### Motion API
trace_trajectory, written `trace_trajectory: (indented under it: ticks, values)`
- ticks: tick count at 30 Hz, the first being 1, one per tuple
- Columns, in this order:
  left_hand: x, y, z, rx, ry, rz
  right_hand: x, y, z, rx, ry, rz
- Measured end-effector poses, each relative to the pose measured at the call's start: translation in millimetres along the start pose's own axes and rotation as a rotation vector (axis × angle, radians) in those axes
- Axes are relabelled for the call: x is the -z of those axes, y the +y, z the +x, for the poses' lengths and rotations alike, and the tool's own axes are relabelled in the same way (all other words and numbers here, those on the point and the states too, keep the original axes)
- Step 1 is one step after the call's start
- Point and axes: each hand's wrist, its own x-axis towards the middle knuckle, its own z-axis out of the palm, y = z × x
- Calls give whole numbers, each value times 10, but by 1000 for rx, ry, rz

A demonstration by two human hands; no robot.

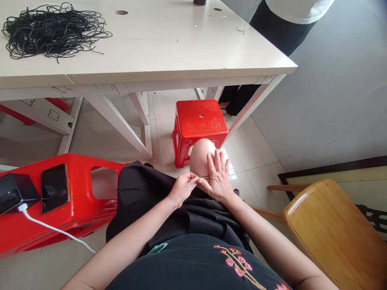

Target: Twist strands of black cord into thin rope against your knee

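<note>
I sit with a black cloth (157, 201) over my lap. My right hand (217, 175) lies flat with fingers stretched out on my bare knee (199, 155). My left hand (182, 187) is closed in a pinch right beside it, at the edge of the cloth, apparently gripping a thin dark thread that runs under the right fingers. A heap of black cords (51, 30) lies on the white table (169, 52) at the far left, out of reach of both hands.
A red plastic stool (198, 121) stands under the table ahead of my knee. Left of me is a red stool (78, 197) holding a phone (55, 187) and a black charger with a white cable. A wooden chair (329, 225) stands right. Another person stands beyond the table's far corner.
</note>
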Motion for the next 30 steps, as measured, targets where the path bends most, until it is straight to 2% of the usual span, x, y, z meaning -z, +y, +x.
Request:
trace_trajectory:
  ticks: [8,12,18,24,30]
  values:
    - [3,44,92,-35,-38,18,-9,51,130,-79,-19,78]
    - [33,40,100,-43,-58,11,-16,25,110,-46,31,18]
    - [64,8,100,-29,-73,-8,52,-31,125,75,104,-124]
    - [17,52,85,-28,-59,80,294,7,90,56,145,153]
    - [-31,105,80,-126,-86,157,482,44,107,178,-52,276]
